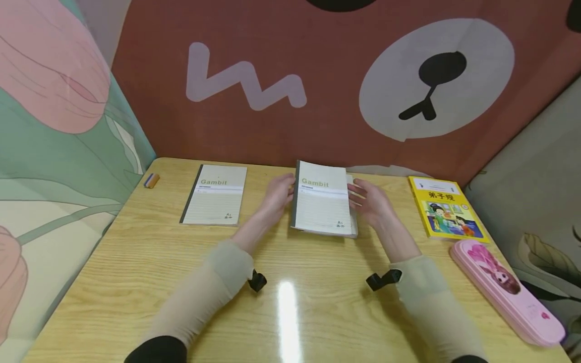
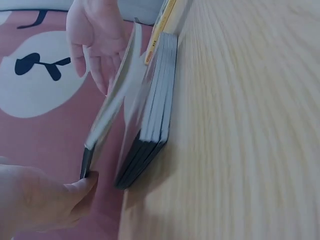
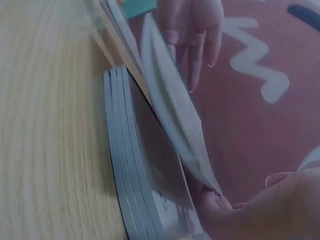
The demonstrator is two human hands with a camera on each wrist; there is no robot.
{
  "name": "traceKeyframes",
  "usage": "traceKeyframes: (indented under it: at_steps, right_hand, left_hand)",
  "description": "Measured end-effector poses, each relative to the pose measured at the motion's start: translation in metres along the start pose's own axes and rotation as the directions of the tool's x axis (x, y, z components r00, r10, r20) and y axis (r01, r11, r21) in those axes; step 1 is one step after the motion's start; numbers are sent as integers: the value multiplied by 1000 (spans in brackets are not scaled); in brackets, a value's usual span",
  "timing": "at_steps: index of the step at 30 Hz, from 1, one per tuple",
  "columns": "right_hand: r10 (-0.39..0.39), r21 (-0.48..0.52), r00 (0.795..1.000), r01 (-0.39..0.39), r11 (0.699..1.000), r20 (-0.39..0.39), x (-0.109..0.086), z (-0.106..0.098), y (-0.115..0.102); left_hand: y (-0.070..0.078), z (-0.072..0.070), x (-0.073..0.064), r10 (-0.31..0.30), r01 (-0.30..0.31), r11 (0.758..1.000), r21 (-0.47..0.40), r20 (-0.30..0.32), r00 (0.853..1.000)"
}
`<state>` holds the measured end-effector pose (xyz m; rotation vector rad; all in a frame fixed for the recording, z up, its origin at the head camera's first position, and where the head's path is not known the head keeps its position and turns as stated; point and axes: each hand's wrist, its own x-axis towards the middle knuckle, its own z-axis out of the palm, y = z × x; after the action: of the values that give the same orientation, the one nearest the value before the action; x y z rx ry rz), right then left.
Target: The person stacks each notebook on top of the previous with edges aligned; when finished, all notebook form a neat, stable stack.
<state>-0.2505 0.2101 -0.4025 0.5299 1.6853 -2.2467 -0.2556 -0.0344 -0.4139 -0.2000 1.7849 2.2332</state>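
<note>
A white Gambit notebook point(image 1: 320, 201) with a dark spine is raised at a tilt above a stack of several similar notebooks point(image 2: 162, 95). At its spine side, my left hand point(image 1: 277, 194) touches the edge with its fingers, which also show straight in the right wrist view. My right hand point(image 1: 372, 199) is at the opposite edge, fingers extended and partly behind the notebook, its thumb apart from the cover. In the right wrist view the raised notebook point(image 3: 175, 105) rests against the right fingers point(image 3: 212, 202). Its pages sag slightly apart.
Another Gambit notebook point(image 1: 215, 201) lies flat to the left. A small orange-and-blue object point(image 1: 152, 180) sits at the far left corner. On the right are a yellow picture book point(image 1: 447, 209) and a pink pencil case point(image 1: 504, 292). A patterned curtain point(image 1: 254, 131) borders the table's back edge.
</note>
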Motion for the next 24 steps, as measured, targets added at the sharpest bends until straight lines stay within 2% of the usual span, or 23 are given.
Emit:
traceKeyframes:
  at_steps: [7,11,14,24]
  right_hand:
    - [-8,34,1000,8,999,-5,13,-19,4]
    - [-32,31,999,32,999,15,16,-23,6]
    - [-66,-1,998,66,998,20,16,-25,7]
    - [-123,-87,992,123,989,4,21,-22,11]
  left_hand:
    - [-13,17,12,15,-15,1000,1,-23,1000]
    - [-19,22,14,31,-29,998,60,-37,999]
    - [-21,25,15,22,-17,993,117,-38,999]
    - [-24,25,21,26,-21,987,157,-28,999]
